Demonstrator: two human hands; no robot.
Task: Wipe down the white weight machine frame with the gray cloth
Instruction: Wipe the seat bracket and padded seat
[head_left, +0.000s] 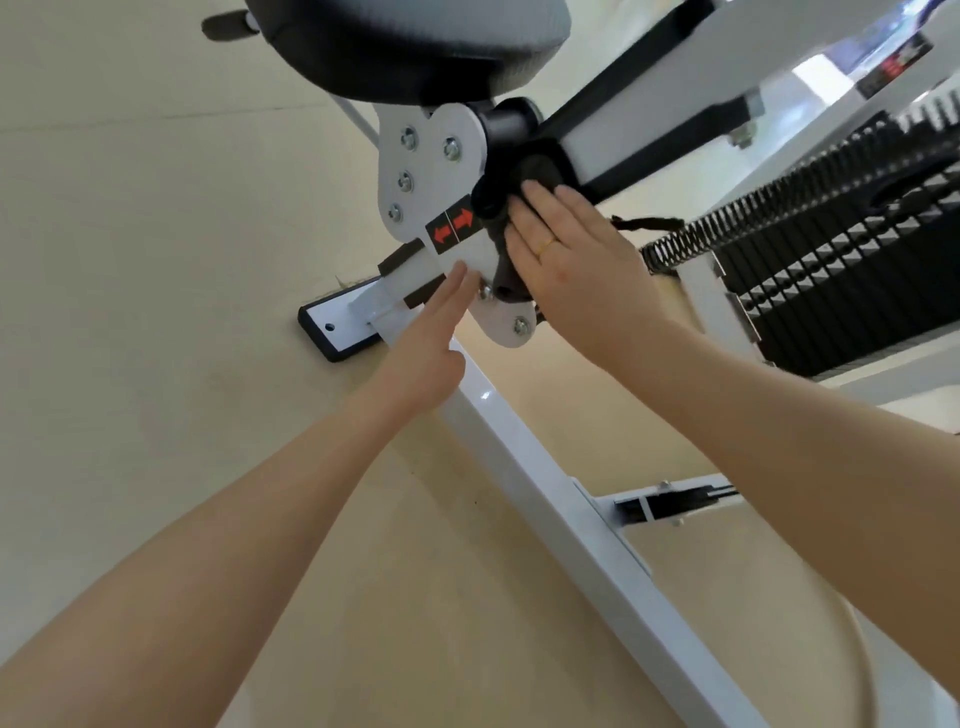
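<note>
The white weight machine frame (540, 499) runs from the lower right up to a white bolted bracket plate (431, 171) under a black padded seat. My right hand (566, 260) lies flat with straight fingers on the dark gray cloth (506, 228), pressing it against the plate's right edge and the pivot there. Much of the cloth is hidden under that hand. My left hand (426, 343) reaches up from below, two straight fingertips touching the plate just under a black label with red arrows (451, 226).
A black seat pad (405, 47) overhangs the bracket. A coiled spring (769, 208) and black ridged weight stack (852, 249) stand to the right. A white foot plate with black edging (337, 322) rests on the beige floor at left. A cross beam (670, 501) joins at lower right.
</note>
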